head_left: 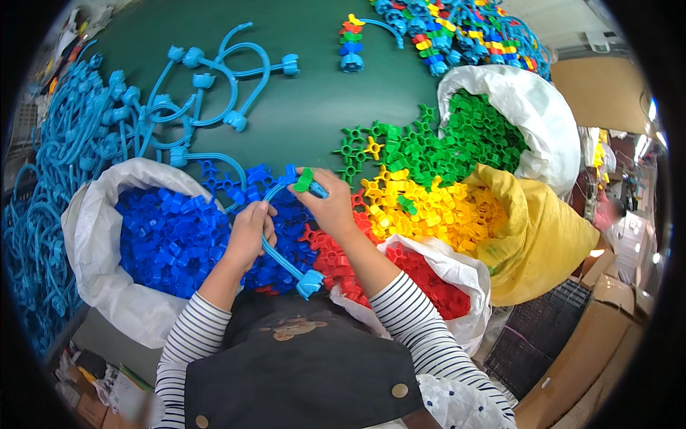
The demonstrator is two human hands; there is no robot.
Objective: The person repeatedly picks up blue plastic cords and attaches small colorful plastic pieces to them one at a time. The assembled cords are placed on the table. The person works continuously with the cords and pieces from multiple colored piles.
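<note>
My left hand [247, 233] is closed round a light blue flexible plastic tube [284, 264], just below its bend. A cup-shaped light blue end [310, 284] hangs from the tube's lower part, close to my apron. My right hand [333, 209] pinches a green ring-like plastic piece [304, 179] at the tube's upper end. Beside that green piece, a dark blue piece [289, 174] sits on or against the tube; the exact contact is hidden by my fingers. Under both hands lie loose dark blue pieces [171, 239], spilling from a white sack [93, 247].
Light blue tubes [78, 136] are heaped at the left, several more lying on the green table [307, 100]. Sacks spill green [486, 129], yellow [443, 214] and red pieces [436, 282] at the right. Tubes strung with coloured pieces [464, 36] pile up at the far right.
</note>
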